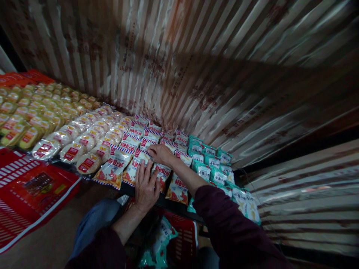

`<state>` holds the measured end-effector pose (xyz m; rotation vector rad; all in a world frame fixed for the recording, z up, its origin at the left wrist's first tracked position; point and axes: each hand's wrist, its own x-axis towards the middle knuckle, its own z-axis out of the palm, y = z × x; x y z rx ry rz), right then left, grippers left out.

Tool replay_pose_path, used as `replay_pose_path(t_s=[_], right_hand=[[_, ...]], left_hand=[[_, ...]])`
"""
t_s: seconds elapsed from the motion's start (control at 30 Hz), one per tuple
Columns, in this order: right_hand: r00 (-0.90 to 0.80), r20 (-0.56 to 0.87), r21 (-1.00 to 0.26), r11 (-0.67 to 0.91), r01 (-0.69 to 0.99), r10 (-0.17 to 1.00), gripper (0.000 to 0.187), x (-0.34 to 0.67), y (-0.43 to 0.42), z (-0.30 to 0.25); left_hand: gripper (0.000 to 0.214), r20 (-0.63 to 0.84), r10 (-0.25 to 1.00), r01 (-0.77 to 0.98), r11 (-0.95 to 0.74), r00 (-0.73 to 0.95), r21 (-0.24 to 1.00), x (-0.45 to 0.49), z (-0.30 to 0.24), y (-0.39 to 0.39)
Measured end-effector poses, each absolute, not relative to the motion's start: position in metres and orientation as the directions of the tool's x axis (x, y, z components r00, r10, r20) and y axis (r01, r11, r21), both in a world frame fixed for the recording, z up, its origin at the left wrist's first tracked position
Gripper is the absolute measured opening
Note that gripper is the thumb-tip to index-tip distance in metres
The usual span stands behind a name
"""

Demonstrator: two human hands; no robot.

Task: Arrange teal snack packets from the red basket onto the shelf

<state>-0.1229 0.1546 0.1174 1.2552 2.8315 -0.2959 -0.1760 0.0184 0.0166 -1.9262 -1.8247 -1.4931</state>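
Observation:
My left hand (146,186) lies flat with fingers spread on the white snack packets with red and blue print (116,168) at the front of the low shelf. My right hand (160,153) reaches further back and rests fingers-down on a packet of the same kind in the middle of those rows; whether it grips one I cannot make out. Teal packets (213,164) lie in rows just right of my right forearm. Clear packets of round cakes with red labels (71,144) lie to the left.
Yellow-green packets (25,112) fill the far left of the shelf. A red plastic basket (25,194) stands at the lower left, another red basket (183,239) with teal packets below my arms. A corrugated metal wall (196,67) backs the shelf.

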Motion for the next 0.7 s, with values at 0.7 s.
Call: replay_pose_path(t_s=[0.7], right_hand=[[-0.634, -0.076, -0.397, 0.56, 0.727, 0.769, 0.01, -0.125, 0.168, 0.109]], left_hand=[[0.032, 0.667, 0.71, 0.803, -0.251, -0.227, 0.541, -0.176, 0.018, 0.018]])
